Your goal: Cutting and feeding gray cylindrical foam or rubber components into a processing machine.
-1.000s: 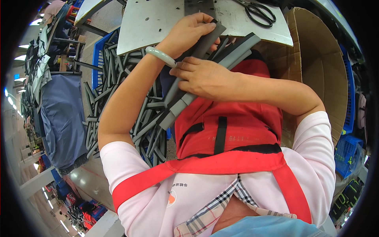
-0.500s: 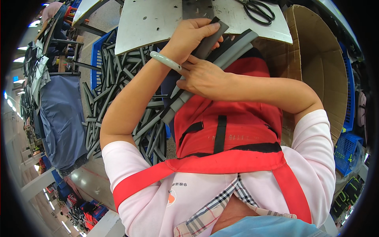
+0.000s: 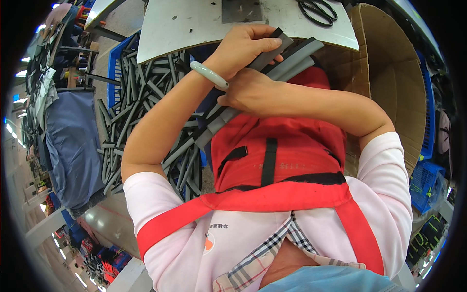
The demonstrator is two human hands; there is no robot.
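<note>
My left hand (image 3: 252,45), with a pale bangle on the wrist, pinches the upper end of a grey strip (image 3: 265,57) with a black edge, thumb on top. My right hand (image 3: 255,92) crosses under the left wrist, its fingers curled round the lower part of that strip and mostly hidden. Beneath both hands, more grey strips (image 3: 296,62) with black edging lie slantwise across my lap. Their lower ends (image 3: 214,125) stick out below my right hand, over the red apron (image 3: 296,146).
A white worktable (image 3: 194,24) with black-handled scissors (image 3: 318,12) lies just beyond my hands. To the left, a blue crate (image 3: 114,73) is heaped with similar grey strips (image 3: 141,97). An open cardboard box (image 3: 396,82) stands at the right, near blue baskets (image 3: 425,185).
My right hand has curled in closer under the left wrist, and its fingers are now more hidden. A pale strip tip beside its thumb has gone from sight. The left hand keeps its pinch.
</note>
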